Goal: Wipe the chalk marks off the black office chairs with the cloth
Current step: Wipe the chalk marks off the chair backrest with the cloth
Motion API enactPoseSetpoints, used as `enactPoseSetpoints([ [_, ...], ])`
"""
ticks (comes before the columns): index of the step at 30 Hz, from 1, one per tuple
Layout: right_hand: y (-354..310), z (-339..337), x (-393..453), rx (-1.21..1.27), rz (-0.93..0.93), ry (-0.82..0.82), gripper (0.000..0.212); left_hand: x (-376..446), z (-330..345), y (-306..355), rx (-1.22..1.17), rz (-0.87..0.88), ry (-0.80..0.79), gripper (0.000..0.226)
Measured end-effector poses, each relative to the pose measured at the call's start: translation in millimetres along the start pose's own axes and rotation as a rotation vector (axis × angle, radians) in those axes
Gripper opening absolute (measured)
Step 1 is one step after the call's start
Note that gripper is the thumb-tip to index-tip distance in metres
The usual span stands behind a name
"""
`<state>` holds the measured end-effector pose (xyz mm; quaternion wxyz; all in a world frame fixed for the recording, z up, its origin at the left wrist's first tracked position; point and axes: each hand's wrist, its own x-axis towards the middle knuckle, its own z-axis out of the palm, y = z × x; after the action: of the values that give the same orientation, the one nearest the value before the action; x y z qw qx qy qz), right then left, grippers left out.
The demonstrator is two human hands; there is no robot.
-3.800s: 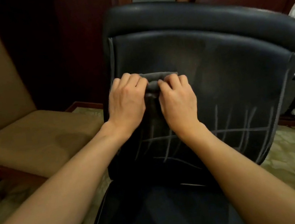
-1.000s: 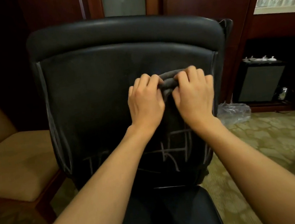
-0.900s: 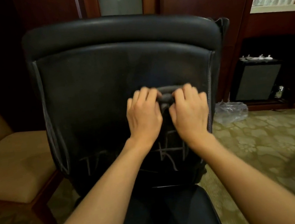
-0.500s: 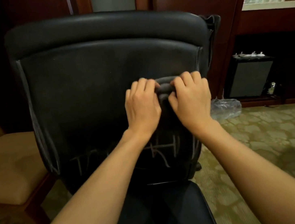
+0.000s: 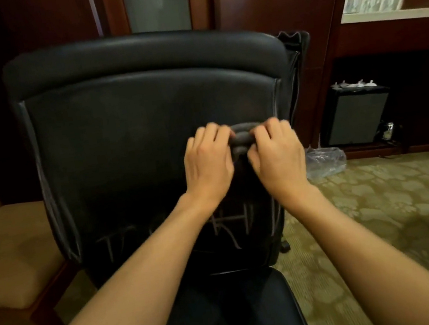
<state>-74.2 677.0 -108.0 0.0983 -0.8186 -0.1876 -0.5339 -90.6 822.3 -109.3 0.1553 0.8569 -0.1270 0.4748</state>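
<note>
The black office chair (image 5: 148, 133) faces the person, its backrest under both hands. Chalk marks (image 5: 230, 223) remain below the wrists. The cloth (image 5: 241, 138), bunched between the left hand (image 5: 208, 163) and right hand (image 5: 278, 156), both curled round it, has slid back down from half a second ago; wiping likely continues downward.

Patterned green carpet (image 5: 396, 208) carries black office chair (image 5: 147, 122); tan upholstered chair (image 5: 7, 246) at 9 o'clock; clear plastic bag (image 5: 324, 160) at 2 o'clock.
</note>
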Motion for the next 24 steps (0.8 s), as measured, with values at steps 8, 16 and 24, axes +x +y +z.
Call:
enactPoseSetpoints([
  [8, 0.4, 13.8, -91.8, 0.017, 0.034, -0.058, 0.016, -87.8, 23.9, 5.7, -0.030, 0.033, -0.123, 0.015],
  [16, 9.2, -4.1, -9.4, 0.002, 0.055, -0.002, 0.013, -6.7, 7.0, 10.8, -0.017, 0.034, 0.006, 0.016],
  [24, 4.2, 1.0, -18.1, -0.062, 0.077, 0.014, 0.020, -11.0, 10.6, 7.4, -0.017, 0.068, -0.031, 0.016],
])
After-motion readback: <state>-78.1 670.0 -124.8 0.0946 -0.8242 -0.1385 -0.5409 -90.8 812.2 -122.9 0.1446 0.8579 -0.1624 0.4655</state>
